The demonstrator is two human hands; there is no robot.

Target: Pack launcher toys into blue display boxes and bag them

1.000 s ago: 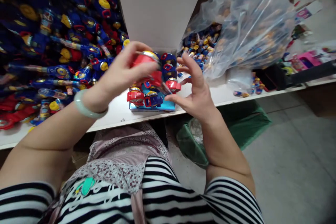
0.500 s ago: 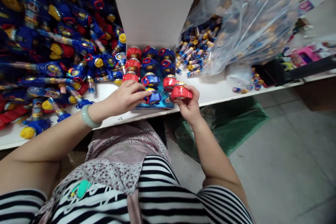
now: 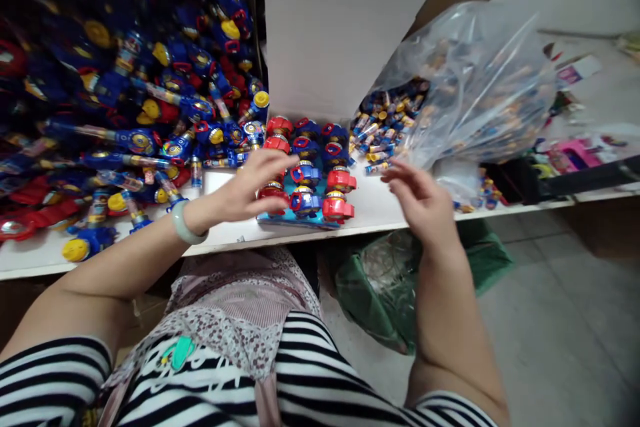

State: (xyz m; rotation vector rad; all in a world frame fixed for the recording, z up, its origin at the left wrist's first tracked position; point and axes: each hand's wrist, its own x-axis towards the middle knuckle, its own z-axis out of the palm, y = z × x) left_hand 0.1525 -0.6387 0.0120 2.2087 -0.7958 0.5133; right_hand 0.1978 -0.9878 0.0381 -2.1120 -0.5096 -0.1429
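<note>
Red and blue plastic toys stand in three columns in a shallow blue display box (image 3: pixel 320 221) with a tall white lid (image 3: pixel 345 33). A red toy (image 3: pixel 338 207) fills the near right corner, and a blue toy (image 3: pixel 305 201) sits beside it. My left hand (image 3: pixel 255 187), fingers apart, is over the left column and hides part of it; nothing shows in its grasp. To the right of the box, my right hand (image 3: pixel 417 197) hangs over the table with loosely curled, separated fingers. It holds nothing and is nearest the small candy-filled tubes (image 3: pixel 380 140).
A big heap of blue, red and yellow toys (image 3: pixel 165 107) covers the left of the table. A clear plastic bag (image 3: pixel 480 80) of small tubes lies at right. Below the white table edge (image 3: pixel 370 230) sits a green sack (image 3: pixel 375 293).
My right hand has let go of the red toy, now in the box's near right corner, and moved right toward the tubes. My left hand has lifted off the blue toy. The view has shifted.
</note>
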